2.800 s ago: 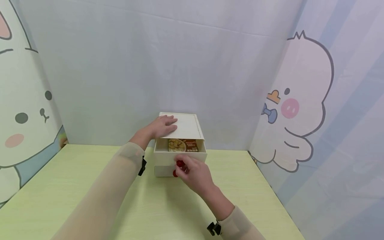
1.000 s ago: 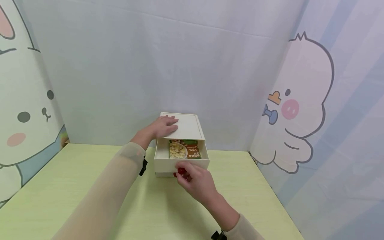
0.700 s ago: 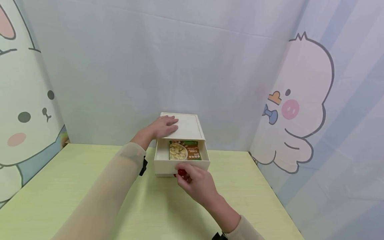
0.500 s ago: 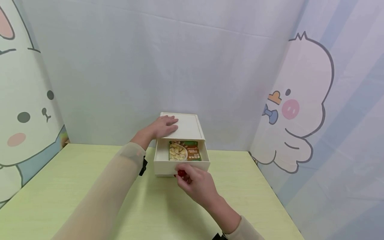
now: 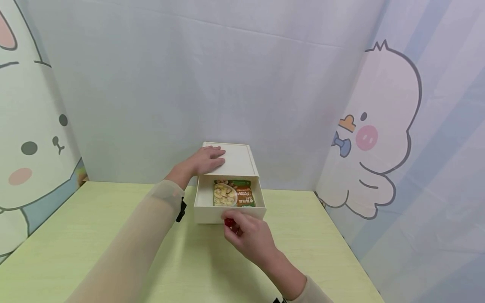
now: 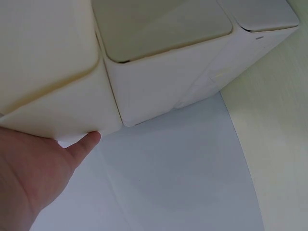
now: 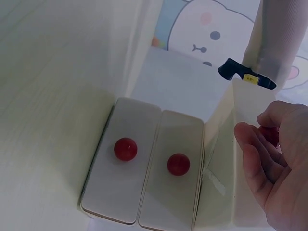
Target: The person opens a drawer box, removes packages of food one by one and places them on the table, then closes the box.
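Observation:
A small white drawer cabinet (image 5: pixel 238 158) stands at the back of the table, its top drawer (image 5: pixel 208 215) pulled well out. My left hand (image 5: pixel 204 160) lies with straight fingers on the cabinet top; in the left wrist view its thumb (image 6: pixel 86 148) touches the edge. With curled fingers and thumb, my right hand (image 5: pixel 251 235) pinches the red round drawer knob (image 5: pixel 228 222), mostly covered by the fingers. Inside the drawer lies a brown and green food packet (image 5: pixel 233 194) printed with a bowl of food. Part of it may be hidden under the cabinet top.
Two lower drawers, each with a red knob (image 7: pixel 178 164), are pushed in below, seen in the right wrist view. The pale yellow-green table (image 5: pixel 170 265) extends in front. A grey curtain (image 5: pixel 227 84) hangs close behind the cabinet, with cartoon-printed sheets at both sides.
My right hand has drawn the top drawer farther out toward me, from partly to well out, and more of the food packet shows. The left hand has stayed on the cabinet top.

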Demonstrator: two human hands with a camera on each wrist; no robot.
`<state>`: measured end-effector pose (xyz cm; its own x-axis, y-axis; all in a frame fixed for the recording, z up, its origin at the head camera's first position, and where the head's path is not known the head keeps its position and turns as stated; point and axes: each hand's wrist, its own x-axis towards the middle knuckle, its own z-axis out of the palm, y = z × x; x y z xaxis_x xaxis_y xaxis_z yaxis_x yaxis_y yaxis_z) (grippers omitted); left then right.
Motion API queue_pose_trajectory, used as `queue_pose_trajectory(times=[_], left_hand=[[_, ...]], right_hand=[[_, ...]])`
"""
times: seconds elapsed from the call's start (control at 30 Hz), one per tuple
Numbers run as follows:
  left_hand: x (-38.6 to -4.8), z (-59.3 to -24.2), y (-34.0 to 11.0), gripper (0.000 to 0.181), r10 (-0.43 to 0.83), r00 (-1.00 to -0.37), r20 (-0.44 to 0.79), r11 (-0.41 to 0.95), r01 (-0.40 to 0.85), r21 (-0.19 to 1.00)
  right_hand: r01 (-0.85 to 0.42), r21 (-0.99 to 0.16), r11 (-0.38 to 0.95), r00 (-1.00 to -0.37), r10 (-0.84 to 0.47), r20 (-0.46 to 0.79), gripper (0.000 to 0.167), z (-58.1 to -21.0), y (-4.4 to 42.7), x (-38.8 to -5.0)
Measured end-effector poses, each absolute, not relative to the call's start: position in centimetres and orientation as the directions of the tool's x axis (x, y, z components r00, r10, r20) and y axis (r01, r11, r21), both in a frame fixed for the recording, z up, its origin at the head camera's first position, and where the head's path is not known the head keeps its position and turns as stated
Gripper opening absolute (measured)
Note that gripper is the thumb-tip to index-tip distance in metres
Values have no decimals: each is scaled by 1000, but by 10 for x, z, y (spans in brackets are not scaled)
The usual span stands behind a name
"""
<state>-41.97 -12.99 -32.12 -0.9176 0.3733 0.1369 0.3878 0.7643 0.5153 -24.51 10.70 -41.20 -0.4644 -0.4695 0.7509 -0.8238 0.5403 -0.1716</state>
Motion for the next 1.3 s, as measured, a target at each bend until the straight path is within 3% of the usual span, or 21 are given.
queue_pose_trajectory(times=[1.3], left_hand=[[-418, -321, -130, 62, 378, -916, 135, 763, 391, 514]], right_hand=[[-850, -129, 510, -419, -509, 752, 30, -417, 116, -225]])
